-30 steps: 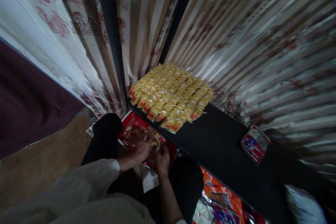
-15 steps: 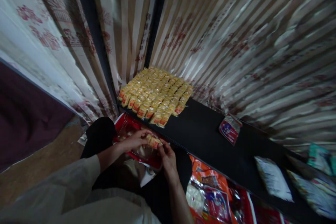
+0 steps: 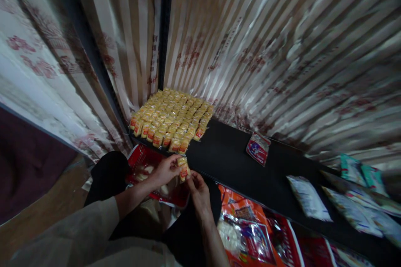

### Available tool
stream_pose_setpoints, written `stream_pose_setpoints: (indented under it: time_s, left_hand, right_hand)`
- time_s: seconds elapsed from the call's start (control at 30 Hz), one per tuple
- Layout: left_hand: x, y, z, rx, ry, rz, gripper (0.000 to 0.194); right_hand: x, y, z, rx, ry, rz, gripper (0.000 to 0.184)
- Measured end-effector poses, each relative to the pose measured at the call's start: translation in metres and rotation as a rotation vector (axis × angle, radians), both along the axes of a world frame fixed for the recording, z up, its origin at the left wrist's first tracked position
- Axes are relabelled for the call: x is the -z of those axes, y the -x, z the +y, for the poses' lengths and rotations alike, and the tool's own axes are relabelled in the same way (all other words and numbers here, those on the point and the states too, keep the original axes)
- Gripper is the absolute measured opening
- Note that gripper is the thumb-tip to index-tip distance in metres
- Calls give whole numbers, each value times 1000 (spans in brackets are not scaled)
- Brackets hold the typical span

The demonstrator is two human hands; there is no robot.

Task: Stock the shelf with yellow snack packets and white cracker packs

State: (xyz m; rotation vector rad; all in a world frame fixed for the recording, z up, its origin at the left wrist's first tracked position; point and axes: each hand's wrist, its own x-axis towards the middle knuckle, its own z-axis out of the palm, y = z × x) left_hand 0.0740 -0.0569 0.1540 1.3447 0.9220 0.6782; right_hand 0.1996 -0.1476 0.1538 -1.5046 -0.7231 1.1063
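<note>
Between my two hands is a small yellow packet [image 3: 183, 168] with red print, tilted nearly upright over a red basket. My left hand [image 3: 169, 170] pinches its left side. At its lower right edge, the fingertips of my right hand [image 3: 198, 188] are closed on it. Below my hands sits the red basket [image 3: 140, 156], with pale pieces inside that I cannot make out. Neat rows of similar yellow packets [image 3: 171, 119] cover the left end of a black shelf [image 3: 219, 150], just beyond my hands.
A red-and-purple packet [image 3: 258, 148] lies mid-shelf. White packets [image 3: 308, 198] and green packets [image 3: 352, 169] lie to its right. Under the shelf are orange bags [image 3: 242, 206] and more red baskets [image 3: 290, 238]. Striped printed sheeting [image 3: 250, 50] hangs behind, with a dark post [image 3: 164, 25] at the corner.
The yellow packet has turned from lying slanted to nearly upright between my fingers. The whole view has shifted, so the shelf things appear further left.
</note>
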Motion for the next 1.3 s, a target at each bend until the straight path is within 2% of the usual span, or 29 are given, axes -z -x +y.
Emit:
stream_pose_setpoints:
  time_s: [0.17, 0.23, 0.33, 0.5, 0.63, 0.83, 1.17, 1.3]
  left_hand:
    - [-20, -18, 1, 86, -278, 235, 46]
    - [-29, -26, 5, 113, -365, 291, 45]
    - [-35, -39, 8, 68, -431, 321, 48]
    - [-24, -58, 0, -20, -479, 261, 49]
    - [-15, -70, -4, 36, -418, 258, 45]
    - [-11, -90, 9, 80, -249, 263, 56]
    - [9, -112, 24, 20, -197, 230, 55]
    - [12, -114, 28, 7, -167, 213, 55]
  right_hand:
    - [2, -18, 6, 73, -41, -348, 45]
    - [1, -26, 11, 68, -69, -319, 47]
    - [2, -39, 22, 34, -106, -210, 42]
    - [16, -60, 52, 172, -125, -188, 46]
    - [32, -74, 83, 208, -124, -254, 45]
    - [45, -84, 114, 239, -125, -323, 48]
    - [49, -91, 129, 234, -109, -508, 50]
    - [46, -91, 132, 214, -131, -509, 56]
